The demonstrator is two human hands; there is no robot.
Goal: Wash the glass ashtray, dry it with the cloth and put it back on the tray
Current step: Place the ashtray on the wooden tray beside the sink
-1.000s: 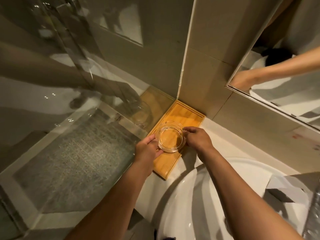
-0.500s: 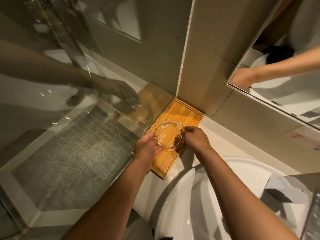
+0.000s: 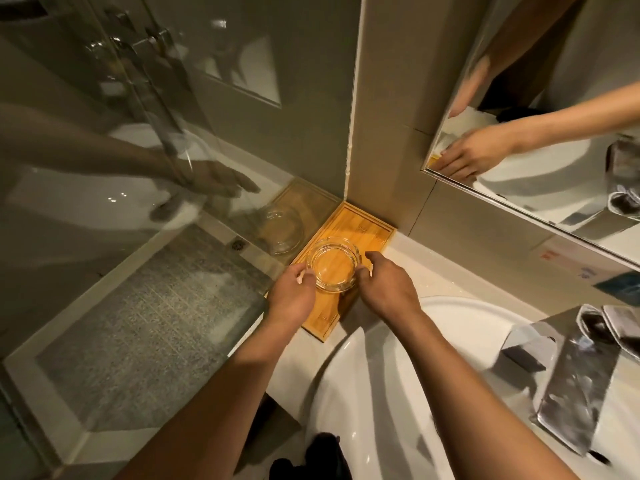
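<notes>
The clear round glass ashtray sits on the wooden tray, which lies in the corner of the counter against the tiled wall. My left hand touches the ashtray's left rim with its fingertips. My right hand is at its right rim, thumb against the glass and index finger lifted a little. Both hands flank the ashtray. No cloth is in view.
A white basin lies below my right arm, with a chrome tap at the right. A glass shower wall stands close on the left and reflects the tray. A mirror hangs at the upper right.
The ashtray stays on the tray between both hands. My right index finger has lifted off the rim and my fingers have loosened slightly.
</notes>
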